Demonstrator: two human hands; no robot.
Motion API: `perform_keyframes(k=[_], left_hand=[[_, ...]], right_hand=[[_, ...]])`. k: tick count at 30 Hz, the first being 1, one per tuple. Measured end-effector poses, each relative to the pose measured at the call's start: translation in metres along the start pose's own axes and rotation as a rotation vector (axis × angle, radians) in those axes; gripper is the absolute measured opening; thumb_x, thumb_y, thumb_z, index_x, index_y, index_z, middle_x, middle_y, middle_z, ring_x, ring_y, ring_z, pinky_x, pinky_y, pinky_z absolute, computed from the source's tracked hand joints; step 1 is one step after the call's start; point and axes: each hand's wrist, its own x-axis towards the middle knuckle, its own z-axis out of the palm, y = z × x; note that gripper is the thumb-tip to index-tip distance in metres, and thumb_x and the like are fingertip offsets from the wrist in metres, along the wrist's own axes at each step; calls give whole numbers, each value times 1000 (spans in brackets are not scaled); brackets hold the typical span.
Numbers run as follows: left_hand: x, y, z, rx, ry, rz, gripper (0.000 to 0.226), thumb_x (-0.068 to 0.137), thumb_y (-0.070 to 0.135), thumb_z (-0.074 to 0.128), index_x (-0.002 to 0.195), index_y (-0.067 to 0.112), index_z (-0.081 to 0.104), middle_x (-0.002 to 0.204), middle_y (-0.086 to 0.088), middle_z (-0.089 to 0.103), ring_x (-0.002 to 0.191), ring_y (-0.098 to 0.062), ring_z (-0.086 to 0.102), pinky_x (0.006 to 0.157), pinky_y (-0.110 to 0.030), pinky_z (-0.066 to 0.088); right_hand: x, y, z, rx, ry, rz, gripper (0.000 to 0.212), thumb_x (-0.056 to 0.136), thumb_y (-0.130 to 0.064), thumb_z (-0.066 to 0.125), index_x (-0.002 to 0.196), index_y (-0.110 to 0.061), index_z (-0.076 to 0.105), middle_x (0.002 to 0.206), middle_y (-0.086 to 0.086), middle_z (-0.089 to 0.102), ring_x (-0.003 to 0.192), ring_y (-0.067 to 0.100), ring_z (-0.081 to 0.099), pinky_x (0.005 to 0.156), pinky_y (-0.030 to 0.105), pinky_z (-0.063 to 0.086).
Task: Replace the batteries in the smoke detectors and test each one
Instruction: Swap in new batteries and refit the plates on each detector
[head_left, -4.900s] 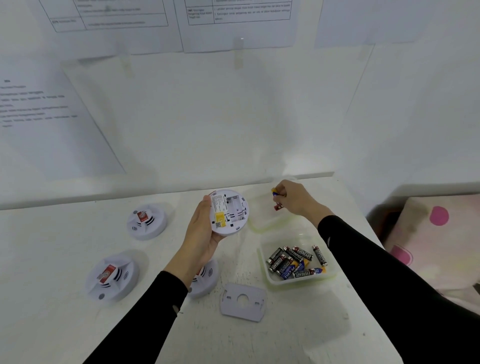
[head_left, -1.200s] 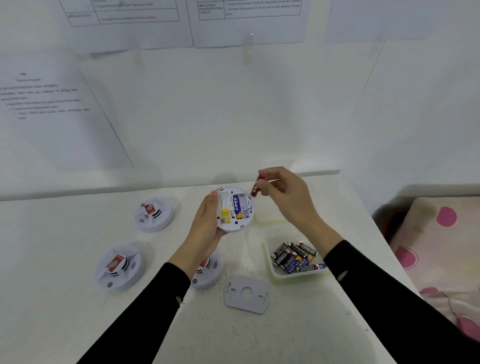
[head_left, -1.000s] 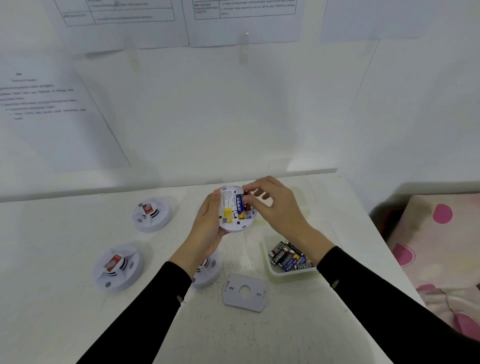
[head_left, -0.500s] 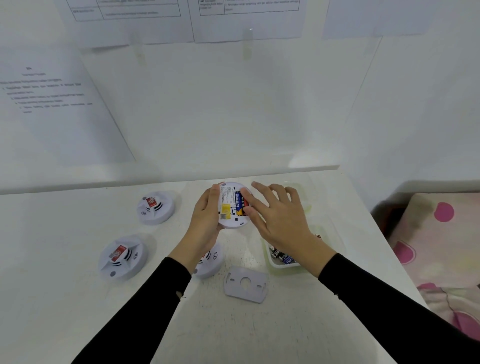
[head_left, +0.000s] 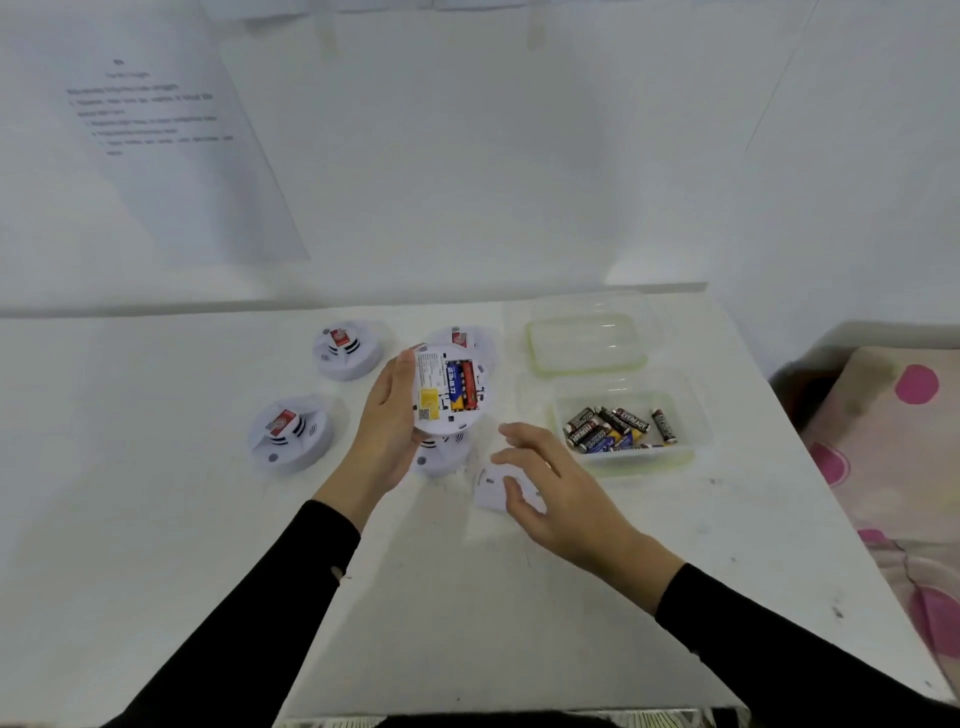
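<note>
My left hand (head_left: 387, 415) grips a round white smoke detector (head_left: 449, 389) with its back towards me; a blue and a red battery (head_left: 464, 385) sit side by side in its compartment. My right hand (head_left: 553, 486) hovers with relaxed fingers over the white mounting plate (head_left: 491, 486) lying on the table, and holds nothing. A clear tub of batteries (head_left: 618, 428) stands to the right.
Other detectors rest on the white table (head_left: 156, 519): one at back left (head_left: 345, 349), one at left (head_left: 288, 434), one behind the held detector (head_left: 467, 338), one beneath it (head_left: 441, 454). An empty clear tub (head_left: 587, 338) is at the back right. A pink-spotted cushion (head_left: 893, 447) lies beyond the table's right edge.
The red battery now sits in the compartment beside the blue one. My right hand left the detector and came down towards the mounting plate. The camera view tilted downward.
</note>
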Motion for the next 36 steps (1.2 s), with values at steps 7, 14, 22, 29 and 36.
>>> perform_keyframes(k=[7, 14, 22, 29, 36], left_hand=[[-23, -7, -18, -29, 33, -25, 42, 106, 41, 36, 138, 18, 53, 131, -8, 65, 117, -27, 65, 78, -37, 62], [-38, -12, -26, -22, 41, -37, 41, 106, 40, 35, 136, 19, 53, 128, -8, 66, 112, -24, 68, 74, -35, 62], [-49, 0, -17, -34, -133, -84, 52, 103, 50, 28, 133, 20, 58, 127, -11, 68, 113, -28, 67, 85, -46, 59], [-58, 7, -12, -158, -231, -172, 63, 103, 56, 17, 129, 20, 61, 127, -12, 68, 115, -29, 66, 83, -43, 60], [-53, 8, -33, -190, -226, -159, 52, 88, 16, 48, 140, 11, 50, 135, -20, 61, 120, -39, 61, 87, -52, 58]], right_hand=[[-22, 19, 16, -76, -188, 160, 40, 85, -34, 62, 119, -13, 60, 131, 8, 58, 122, 21, 53, 102, 33, 44], [-21, 11, 6, 62, -135, 165, 47, 82, -36, 66, 123, -15, 58, 128, 0, 58, 121, 14, 51, 99, 32, 45], [41, -27, -33, 152, 17, -17, 51, 78, -24, 75, 124, -15, 56, 134, -8, 56, 129, 7, 48, 115, 38, 27], [77, -24, -28, 107, -242, -71, 60, 80, -35, 71, 135, -25, 47, 135, -13, 54, 135, 6, 40, 119, 31, 16], [92, -34, -29, 538, -239, 296, 59, 84, -43, 68, 138, -32, 45, 141, -20, 46, 131, -4, 41, 108, 12, 30]])
